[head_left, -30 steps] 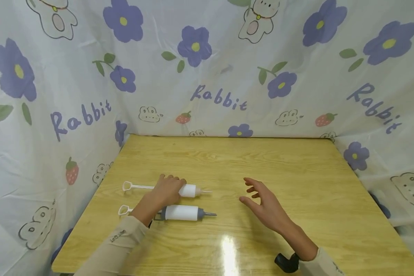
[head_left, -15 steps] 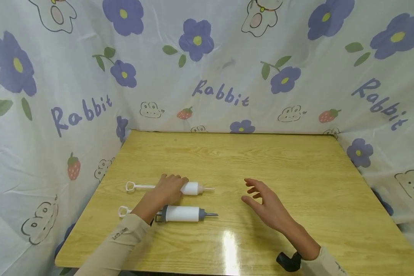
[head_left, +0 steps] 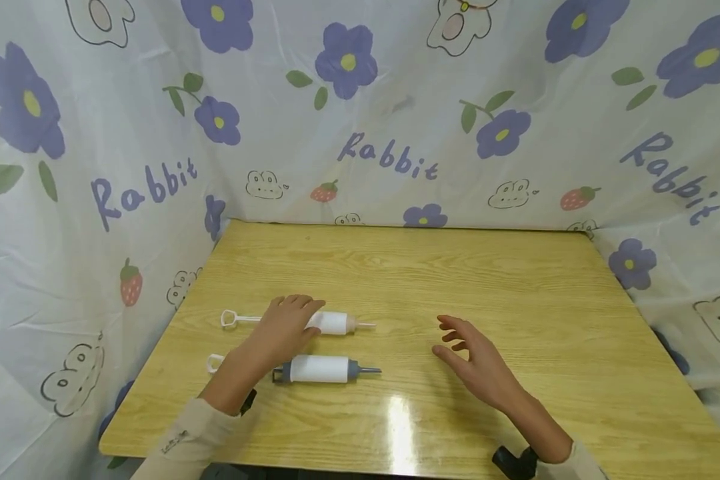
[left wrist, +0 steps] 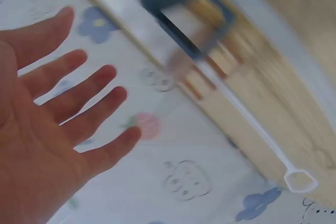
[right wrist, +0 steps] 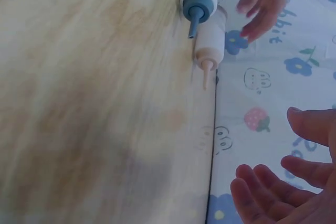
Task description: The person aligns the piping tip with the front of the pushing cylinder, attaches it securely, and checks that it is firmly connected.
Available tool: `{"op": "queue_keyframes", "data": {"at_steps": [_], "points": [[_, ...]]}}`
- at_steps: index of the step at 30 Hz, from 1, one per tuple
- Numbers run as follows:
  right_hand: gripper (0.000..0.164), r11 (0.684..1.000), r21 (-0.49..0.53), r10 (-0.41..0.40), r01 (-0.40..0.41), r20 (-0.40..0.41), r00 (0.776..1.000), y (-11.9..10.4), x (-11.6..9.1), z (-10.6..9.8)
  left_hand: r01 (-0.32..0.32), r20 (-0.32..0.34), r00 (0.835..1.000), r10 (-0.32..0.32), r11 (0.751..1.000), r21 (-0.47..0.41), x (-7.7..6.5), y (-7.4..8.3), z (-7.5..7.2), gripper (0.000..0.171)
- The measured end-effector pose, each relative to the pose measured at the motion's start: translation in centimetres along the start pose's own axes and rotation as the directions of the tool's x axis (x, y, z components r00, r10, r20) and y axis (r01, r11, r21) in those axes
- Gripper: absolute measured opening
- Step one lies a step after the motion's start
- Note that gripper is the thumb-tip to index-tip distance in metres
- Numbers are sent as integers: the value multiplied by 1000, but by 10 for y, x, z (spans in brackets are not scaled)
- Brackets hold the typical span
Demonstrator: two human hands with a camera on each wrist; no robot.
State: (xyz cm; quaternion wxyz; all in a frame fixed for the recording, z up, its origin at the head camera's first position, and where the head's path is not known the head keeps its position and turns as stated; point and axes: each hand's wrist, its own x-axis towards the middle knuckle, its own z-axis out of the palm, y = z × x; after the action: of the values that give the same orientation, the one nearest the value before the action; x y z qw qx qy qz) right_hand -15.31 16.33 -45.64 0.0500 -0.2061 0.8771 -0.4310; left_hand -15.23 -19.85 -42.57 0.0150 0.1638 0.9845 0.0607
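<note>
Two syringe-like plunger tubes lie side by side on the table, nozzles pointing right. The farther, pale pink-tipped tube has a white rod ending in a loop handle. The nearer, grey-capped tube has a similar handle. Over the pink-tipped tube's rear part is my left hand, which hides it. In the left wrist view, that hand's fingers are spread and hold nothing. My right hand hovers right of both nozzles, fingers loosely bent and holding nothing, apart from both tubes.
A wooden table bears the tubes. Patterned white curtain encloses its back and sides. A black wrist-worn device sits at my right wrist. Light glares on the table's front.
My left hand has lifted from the pink-tipped tube, its fingers straightening. The right hand stays nearly the same. The view has tilted down slightly, and the tubes keep their places.
</note>
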Motion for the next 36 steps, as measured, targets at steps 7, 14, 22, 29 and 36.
{"op": "queue_keyframes", "data": {"at_steps": [7, 14, 22, 29, 36], "points": [[69, 991, -52, 130, -124, 143, 981, 18, -27, 0, -190, -204, 963, 174, 980, -62, -71, 61, 11, 44], [86, 991, -128, 60, -26, 265, 962, 21, -54, 20, -122, 24, 991, 132, 963, -241, -93, 83, 59, 43], [89, 995, -90, 70, -51, 216, 974, 30, -66, 47, -65, -157, 987, 19, 954, -293, -99, 88, 114, 38], [85, 994, -91, 77, -62, 169, 983, 31, -72, 61, -97, -452, 892, 21, 984, -146, -113, 90, 153, 37], [86, 977, -190, 114, -95, 94, 989, 26, -70, 57, -93, -459, 888, 29, 989, -116, -104, 96, 145, 41]]}}
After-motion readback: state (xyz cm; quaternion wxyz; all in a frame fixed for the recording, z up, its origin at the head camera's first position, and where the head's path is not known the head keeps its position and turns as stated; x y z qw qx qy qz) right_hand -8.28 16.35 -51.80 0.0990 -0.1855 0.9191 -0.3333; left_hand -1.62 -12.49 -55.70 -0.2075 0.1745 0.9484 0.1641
